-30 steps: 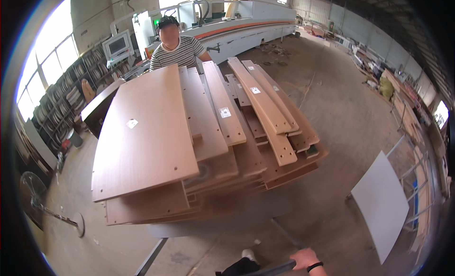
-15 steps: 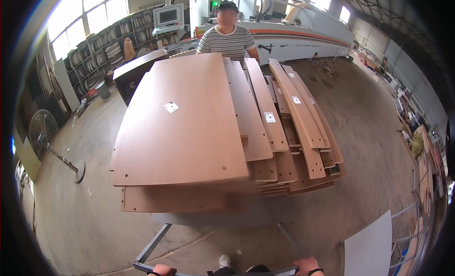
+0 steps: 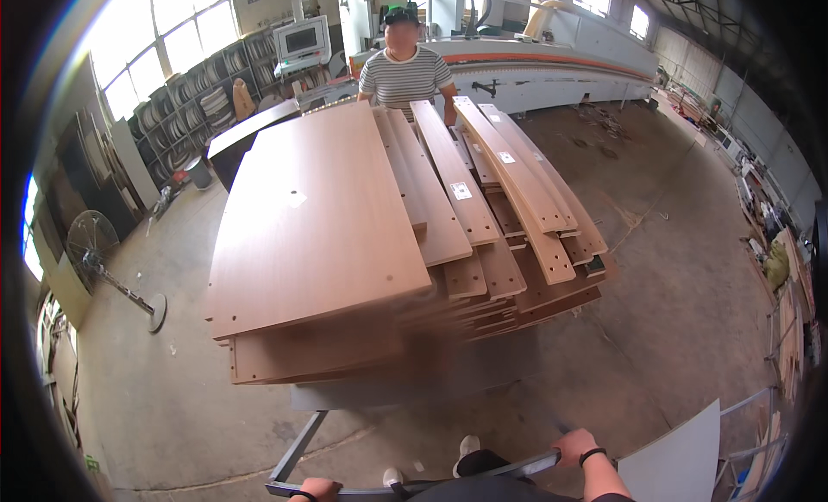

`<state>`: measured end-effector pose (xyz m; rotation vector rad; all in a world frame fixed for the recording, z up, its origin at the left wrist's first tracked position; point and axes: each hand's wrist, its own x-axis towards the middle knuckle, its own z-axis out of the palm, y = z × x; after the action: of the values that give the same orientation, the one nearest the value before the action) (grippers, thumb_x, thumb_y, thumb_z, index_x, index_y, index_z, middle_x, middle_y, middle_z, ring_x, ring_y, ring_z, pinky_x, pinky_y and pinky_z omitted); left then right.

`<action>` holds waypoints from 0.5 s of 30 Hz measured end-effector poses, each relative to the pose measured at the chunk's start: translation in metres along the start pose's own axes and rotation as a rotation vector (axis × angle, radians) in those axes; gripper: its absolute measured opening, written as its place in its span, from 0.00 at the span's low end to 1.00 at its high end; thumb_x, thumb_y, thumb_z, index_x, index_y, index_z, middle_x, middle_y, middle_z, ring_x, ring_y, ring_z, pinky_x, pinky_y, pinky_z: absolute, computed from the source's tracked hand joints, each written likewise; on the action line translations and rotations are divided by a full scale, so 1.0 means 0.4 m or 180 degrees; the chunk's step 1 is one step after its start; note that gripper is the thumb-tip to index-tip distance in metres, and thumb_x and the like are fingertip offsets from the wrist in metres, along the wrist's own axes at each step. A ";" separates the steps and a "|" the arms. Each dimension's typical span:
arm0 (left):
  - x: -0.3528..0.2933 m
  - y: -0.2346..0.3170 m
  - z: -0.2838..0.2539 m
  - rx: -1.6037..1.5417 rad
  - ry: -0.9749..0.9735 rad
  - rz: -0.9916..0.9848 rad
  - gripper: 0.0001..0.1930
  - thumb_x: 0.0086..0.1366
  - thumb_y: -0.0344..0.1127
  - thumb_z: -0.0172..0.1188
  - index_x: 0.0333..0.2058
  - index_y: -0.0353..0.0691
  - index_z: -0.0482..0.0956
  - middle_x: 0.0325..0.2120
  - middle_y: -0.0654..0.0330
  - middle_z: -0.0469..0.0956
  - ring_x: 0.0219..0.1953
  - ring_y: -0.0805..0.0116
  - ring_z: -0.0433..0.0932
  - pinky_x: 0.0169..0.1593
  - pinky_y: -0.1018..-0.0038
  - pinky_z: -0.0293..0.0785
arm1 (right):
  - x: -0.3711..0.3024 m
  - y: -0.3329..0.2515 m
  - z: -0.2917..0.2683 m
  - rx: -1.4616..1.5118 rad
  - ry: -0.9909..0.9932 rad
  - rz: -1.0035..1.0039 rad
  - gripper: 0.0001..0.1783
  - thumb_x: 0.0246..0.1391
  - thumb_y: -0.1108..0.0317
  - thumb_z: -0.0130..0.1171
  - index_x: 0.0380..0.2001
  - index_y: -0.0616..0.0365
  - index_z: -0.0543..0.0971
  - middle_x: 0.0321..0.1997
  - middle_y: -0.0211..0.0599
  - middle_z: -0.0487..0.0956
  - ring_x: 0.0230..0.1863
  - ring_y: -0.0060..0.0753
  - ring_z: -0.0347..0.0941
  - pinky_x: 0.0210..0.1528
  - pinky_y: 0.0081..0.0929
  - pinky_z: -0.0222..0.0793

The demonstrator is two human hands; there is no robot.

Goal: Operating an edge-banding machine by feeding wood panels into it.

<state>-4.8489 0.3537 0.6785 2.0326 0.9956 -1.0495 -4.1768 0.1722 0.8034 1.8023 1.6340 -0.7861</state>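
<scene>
Both of my hands grip the metal push handle [image 3: 530, 465] of a cart. My left hand [image 3: 317, 489] is closed round its left end at the lower edge. Farther forward, my right hand [image 3: 575, 448] wraps round the right end. The cart carries a high load of brown wood-look panels. A large broad panel [image 3: 319, 226] tops the left side. Narrower drilled boards [image 3: 509, 170], some bearing white labels, lie in overlapping layers on the right. Beneath the load, part of the grey cart bed [image 3: 345, 395] shows.
Beyond the load stands a person [image 3: 403, 75] in a striped shirt, hands hidden. A long machine [image 3: 552, 75] spans the back. At left are a standing fan [image 3: 125, 286] and a grey bin [image 3: 199, 174]. A pale panel [image 3: 677, 454] leans near a metal rack at lower right.
The handle has tilted in view, its right end higher and farther forward, with my right hand on it. The load's right side has shifted up and left. One of my feet has come forward.
</scene>
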 end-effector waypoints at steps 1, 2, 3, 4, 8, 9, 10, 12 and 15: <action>0.013 0.013 0.027 -0.0100 0.0010 0.0009 0.25 0.52 0.52 0.68 0.49 0.56 0.82 0.41 0.56 0.86 0.46 0.49 0.84 0.48 0.56 0.80 | 0.006 0.028 0.003 0.0008 0.0058 0.0026 0.22 0.41 0.44 0.69 0.40 0.37 0.85 0.42 0.33 0.86 0.48 0.45 0.83 0.48 0.45 0.79; 0.026 0.029 0.055 -0.0251 0.0063 0.0014 0.26 0.51 0.52 0.68 0.50 0.55 0.82 0.41 0.56 0.86 0.47 0.50 0.84 0.49 0.56 0.80 | 0.009 0.053 0.003 0.0007 0.0112 -0.0020 0.22 0.41 0.44 0.69 0.40 0.37 0.85 0.42 0.33 0.86 0.48 0.45 0.83 0.48 0.45 0.79; 0.044 0.051 0.079 -0.0308 0.0159 0.0027 0.26 0.51 0.51 0.68 0.50 0.55 0.83 0.42 0.56 0.86 0.47 0.50 0.84 0.49 0.56 0.80 | 0.008 0.078 0.011 -0.0044 0.0118 -0.0077 0.22 0.41 0.44 0.69 0.40 0.38 0.85 0.42 0.33 0.86 0.48 0.44 0.83 0.49 0.45 0.79; 0.052 0.065 0.105 -0.0355 0.0275 0.0013 0.26 0.51 0.51 0.68 0.50 0.55 0.83 0.42 0.56 0.86 0.48 0.50 0.84 0.50 0.56 0.80 | 0.011 0.095 0.018 -0.0093 0.0153 -0.0152 0.22 0.40 0.45 0.69 0.41 0.38 0.85 0.42 0.33 0.86 0.49 0.44 0.83 0.50 0.44 0.79; 0.071 0.210 0.108 -0.0274 0.0351 -0.0112 0.26 0.51 0.47 0.69 0.51 0.52 0.82 0.42 0.55 0.86 0.48 0.49 0.85 0.48 0.55 0.81 | 0.022 0.194 0.084 -0.0426 0.0449 -0.0069 0.27 0.36 0.46 0.73 0.44 0.36 0.86 0.45 0.32 0.87 0.53 0.42 0.81 0.53 0.43 0.78; 0.078 0.222 0.143 -0.0236 0.0464 -0.0084 0.25 0.53 0.47 0.68 0.50 0.51 0.82 0.42 0.54 0.86 0.48 0.48 0.85 0.48 0.54 0.81 | 0.033 0.194 0.094 -0.0384 0.0262 0.0095 0.30 0.34 0.45 0.75 0.46 0.35 0.86 0.46 0.31 0.87 0.54 0.42 0.81 0.55 0.43 0.78; 0.087 0.236 0.171 -0.0181 0.0613 -0.0031 0.23 0.54 0.46 0.67 0.50 0.50 0.81 0.42 0.53 0.86 0.48 0.48 0.85 0.47 0.54 0.81 | 0.054 0.213 0.127 -0.0444 0.0094 0.0215 0.34 0.33 0.40 0.75 0.48 0.36 0.86 0.48 0.33 0.86 0.54 0.43 0.81 0.56 0.44 0.77; 0.030 0.317 0.182 -0.0245 0.0950 -0.0127 0.20 0.56 0.44 0.65 0.48 0.48 0.81 0.41 0.51 0.86 0.47 0.46 0.84 0.46 0.53 0.81 | 0.007 0.073 0.079 -0.0758 0.0309 0.0092 0.39 0.34 0.34 0.75 0.52 0.37 0.84 0.51 0.35 0.86 0.54 0.44 0.81 0.56 0.44 0.77; 0.002 0.358 0.212 -0.0370 0.1594 0.0363 0.20 0.63 0.44 0.61 0.52 0.50 0.79 0.44 0.53 0.85 0.46 0.46 0.84 0.46 0.51 0.80 | 0.054 -0.124 0.132 -0.0380 -0.0052 -0.0471 0.43 0.36 0.30 0.73 0.56 0.38 0.82 0.52 0.35 0.86 0.54 0.46 0.82 0.55 0.44 0.77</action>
<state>-4.7605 0.2134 0.6641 2.2729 1.1351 -0.4137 -4.2269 0.1510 0.7510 1.6034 1.7803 -0.7485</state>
